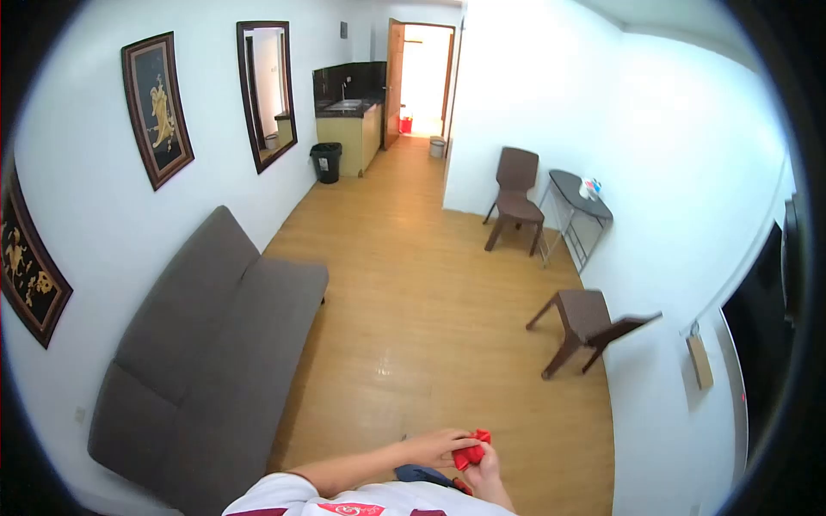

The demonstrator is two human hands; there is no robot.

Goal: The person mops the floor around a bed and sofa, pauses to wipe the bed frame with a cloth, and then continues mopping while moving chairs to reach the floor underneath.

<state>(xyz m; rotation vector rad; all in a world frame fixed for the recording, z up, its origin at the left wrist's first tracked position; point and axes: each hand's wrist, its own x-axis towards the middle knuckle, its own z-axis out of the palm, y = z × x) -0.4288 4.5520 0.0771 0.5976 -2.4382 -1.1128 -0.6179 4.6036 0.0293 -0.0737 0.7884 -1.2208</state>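
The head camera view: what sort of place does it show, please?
Probably the living area of a small home or rented flat: a grey futon sofa stands along one wall, a framed mirror hangs beyond it, and a kitchen sink is at the far end.

Seen from its middle, the shiny wood-coloured floor (404, 301) carries a grey sofa (211, 353) toward half past eight, a black bin (327, 162) at eleven, a grey bin (437, 148) at twelve, a brown chair (518, 203) between one and two, a small dark table (568, 187) at two and another brown chair (583, 316) at three. On the tabletop sits a white-and-blue item, too small to identify.
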